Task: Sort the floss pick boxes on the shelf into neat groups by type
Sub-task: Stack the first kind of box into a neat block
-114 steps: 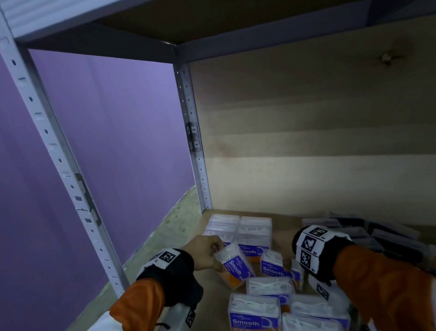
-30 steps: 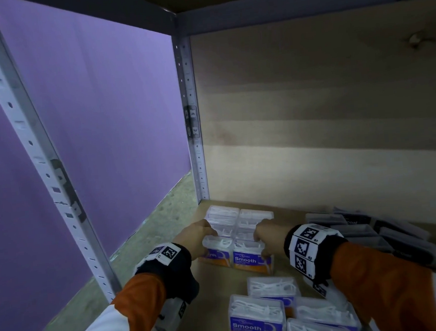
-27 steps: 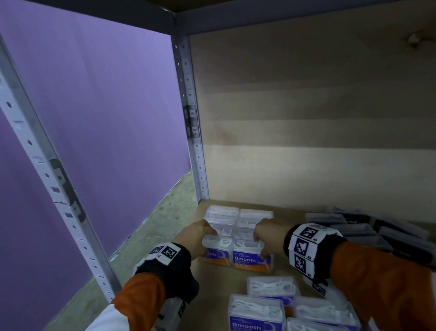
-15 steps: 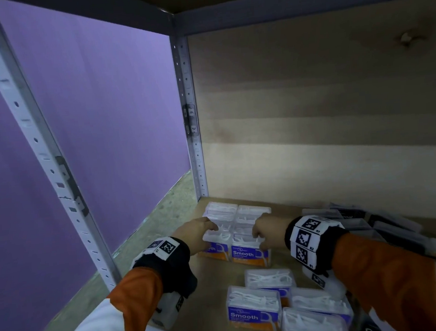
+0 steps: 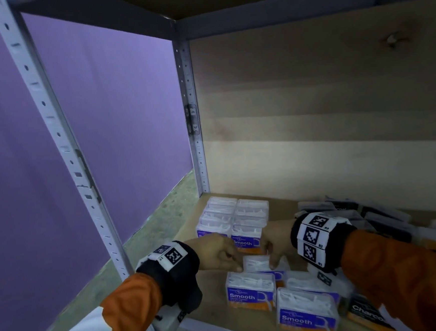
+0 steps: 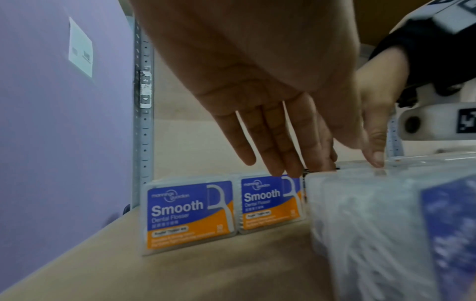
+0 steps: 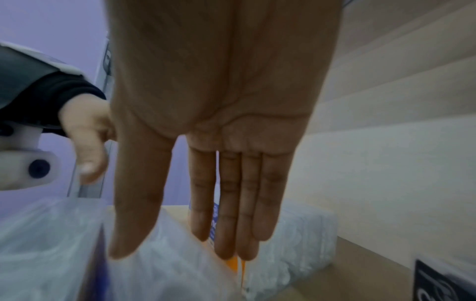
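Box (image 5: 258,262) between fingertips (both hands).

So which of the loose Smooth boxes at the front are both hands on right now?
The rearmost loose box, just in front of the neat block. The left hand and right hand flank it; the front Smooth boxes lie untouched.

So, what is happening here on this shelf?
A person is sorting floss pick boxes. Both hands reach for one loose Smooth box: the left hand touches its left end, the right hand its right end, fingers straight. A neat block of Smooth boxes stands at the back left corner. More Smooth boxes lie loose in front, and dark Charcoal boxes lie at the right.
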`<state>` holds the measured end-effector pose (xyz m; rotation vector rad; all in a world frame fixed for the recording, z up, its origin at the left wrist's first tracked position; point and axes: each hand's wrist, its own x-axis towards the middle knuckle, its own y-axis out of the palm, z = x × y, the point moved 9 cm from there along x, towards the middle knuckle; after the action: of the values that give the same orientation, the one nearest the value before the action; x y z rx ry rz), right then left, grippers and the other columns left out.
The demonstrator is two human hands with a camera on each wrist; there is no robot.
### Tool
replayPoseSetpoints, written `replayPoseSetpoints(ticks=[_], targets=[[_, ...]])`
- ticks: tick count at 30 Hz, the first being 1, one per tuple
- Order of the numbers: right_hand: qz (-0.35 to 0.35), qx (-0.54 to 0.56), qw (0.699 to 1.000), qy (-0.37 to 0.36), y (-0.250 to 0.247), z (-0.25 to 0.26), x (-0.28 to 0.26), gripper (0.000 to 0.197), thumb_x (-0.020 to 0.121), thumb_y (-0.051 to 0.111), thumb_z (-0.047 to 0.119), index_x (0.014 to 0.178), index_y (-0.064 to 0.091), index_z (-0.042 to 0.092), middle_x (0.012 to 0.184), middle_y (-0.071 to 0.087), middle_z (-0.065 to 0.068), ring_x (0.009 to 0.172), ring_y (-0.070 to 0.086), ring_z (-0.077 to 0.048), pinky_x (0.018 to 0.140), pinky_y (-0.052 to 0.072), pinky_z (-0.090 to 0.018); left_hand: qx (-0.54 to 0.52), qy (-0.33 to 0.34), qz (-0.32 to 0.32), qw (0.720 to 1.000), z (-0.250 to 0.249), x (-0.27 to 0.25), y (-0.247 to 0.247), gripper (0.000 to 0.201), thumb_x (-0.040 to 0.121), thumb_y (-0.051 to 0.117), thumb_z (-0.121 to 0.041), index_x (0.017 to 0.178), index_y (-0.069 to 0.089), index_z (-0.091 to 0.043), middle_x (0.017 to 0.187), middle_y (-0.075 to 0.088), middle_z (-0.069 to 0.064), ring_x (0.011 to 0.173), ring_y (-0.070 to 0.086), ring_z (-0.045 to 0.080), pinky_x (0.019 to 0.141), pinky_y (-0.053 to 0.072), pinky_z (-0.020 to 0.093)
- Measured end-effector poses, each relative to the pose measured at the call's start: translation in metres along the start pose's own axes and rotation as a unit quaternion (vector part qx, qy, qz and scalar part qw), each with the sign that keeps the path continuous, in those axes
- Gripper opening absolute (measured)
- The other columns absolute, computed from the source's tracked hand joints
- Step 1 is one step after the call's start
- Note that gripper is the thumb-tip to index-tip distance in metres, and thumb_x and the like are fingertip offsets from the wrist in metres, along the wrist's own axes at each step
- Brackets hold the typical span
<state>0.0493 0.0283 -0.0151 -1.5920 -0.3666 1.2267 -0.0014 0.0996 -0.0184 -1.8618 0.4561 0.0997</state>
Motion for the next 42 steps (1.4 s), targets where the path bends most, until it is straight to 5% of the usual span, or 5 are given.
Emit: replayPoseSetpoints(ticks=[8, 15, 25, 40, 42], targets=[[-0.014, -0.011, 1.0, 0.0, 0.007, 0.0, -0.008, 0.044, 0.085, 0.067, 0.02, 0.124, 0.059, 0.003, 0.126, 0.061, -0.015, 0.117, 0.056, -0.027, 0.097, 0.046, -0.032, 0.061, -0.002, 0.02, 0.998, -0.018, -0.006, 0.014, 0.054, 0.082, 0.07, -0.031, 0.129, 0.053, -0.01, 0.131, 0.053, 0.006, 0.117, 0.051, 0.022, 0.097, 0.04, 0.027], [-0.032, -0.041, 0.998, 0.03, 0.007, -0.008, -0.01, 0.042, 0.086, 0.065, 0.021, 0.12, 0.059, -0.003, 0.123, 0.061, -0.019, 0.114, 0.058, -0.032, 0.096, 0.048, -0.037, 0.082, 0.017, -0.015, 0.996, -0.022, -0.013, 0.013, 0.045, 0.081, 0.07, -0.02, 0.122, 0.058, -0.007, 0.123, 0.06, 0.008, 0.109, 0.056, 0.024, 0.083, 0.039, 0.021], [-0.042, -0.038, 0.996, 0.063, 0.009, -0.026, -0.012, 0.041, 0.083, 0.068, 0.025, 0.115, 0.063, 0.0, 0.119, 0.065, -0.015, 0.106, 0.062, -0.026, 0.089, 0.05, -0.032, 0.138, -0.05, 0.017, 0.989, 0.013, -0.026, 0.008, 0.048, 0.08, 0.068, -0.019, 0.125, 0.056, -0.008, 0.126, 0.055, 0.01, 0.113, 0.052, 0.025, 0.089, 0.041, 0.03], [-0.077, -0.087, 0.992, 0.049, -0.011, -0.005, -0.002, 0.043, 0.085, 0.066, 0.028, 0.111, 0.064, -0.007, 0.09, 0.054, -0.015, 0.082, 0.05, -0.022, 0.052, 0.034, -0.024, 0.162, -0.123, -0.05, 0.978, 0.062, -0.022, -0.019, 0.048, 0.083, 0.064, -0.02, 0.129, 0.051, -0.013, 0.133, 0.048, 0.006, 0.12, 0.049, 0.021, 0.097, 0.039, 0.027], [-0.076, -0.091, 0.992, 0.044, -0.013, -0.002, 0.001, 0.044, 0.086, 0.065, 0.028, 0.113, 0.062, -0.007, 0.098, 0.06, -0.019, 0.085, 0.053, -0.024, 0.061, 0.038, -0.026, 0.158, -0.135, -0.057, 0.976, 0.068, -0.021, -0.022, 0.048, 0.084, 0.063, -0.02, 0.13, 0.051, -0.014, 0.134, 0.047, 0.006, 0.121, 0.049, 0.021, 0.097, 0.038, 0.027]])
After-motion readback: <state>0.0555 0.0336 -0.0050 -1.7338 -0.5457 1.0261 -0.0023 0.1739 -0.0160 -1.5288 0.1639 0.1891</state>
